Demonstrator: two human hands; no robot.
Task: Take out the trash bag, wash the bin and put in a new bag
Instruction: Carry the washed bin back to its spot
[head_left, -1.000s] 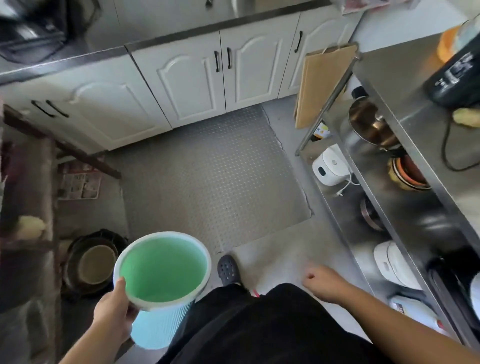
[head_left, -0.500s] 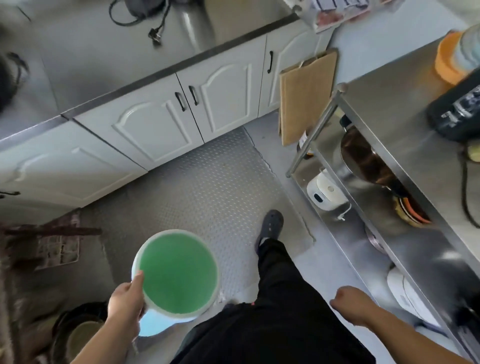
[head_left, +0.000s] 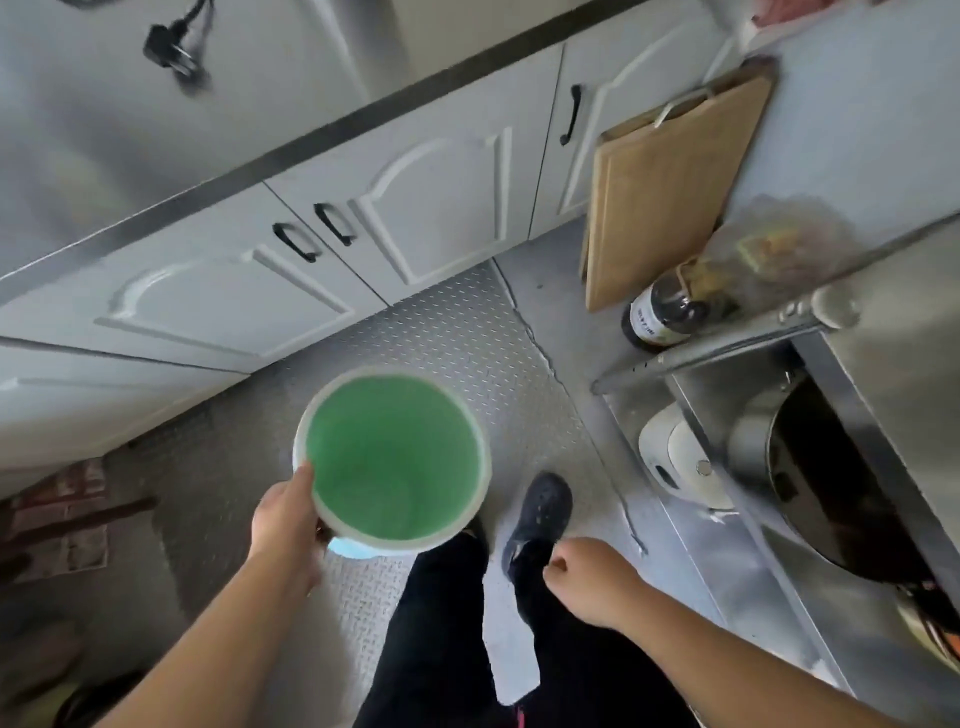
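We see the bin (head_left: 392, 457) held upright over the tread-plate mat (head_left: 457, 343), its mouth facing the camera and its inside green with a pale rim. The left hand (head_left: 285, 525) grips it at about eight o'clock on the rim, thumb over the lip and fingers curled under the outside wall. We cannot tell whether a bag lines the inside.

The right hand (head_left: 592, 577) hangs free at about four o'clock from the bin, well apart from it, fingers loosely curled and holding nothing. Between hand and bin we see a dark shoe (head_left: 540, 512) on the floor and black trousers (head_left: 447, 639) below it.

At twelve o'clock from the bin run white cabinets (head_left: 249, 291) with black handles, under a steel counter (head_left: 130, 104) bearing a black plug (head_left: 169, 47). At two o'clock a wooden board (head_left: 670, 187) leans upright, with a dark bottle (head_left: 662, 317) lying just below it. At three o'clock a steel rack (head_left: 883, 322) holds a white cooker (head_left: 680, 462) and, beside it, a large dark pot (head_left: 826, 467).
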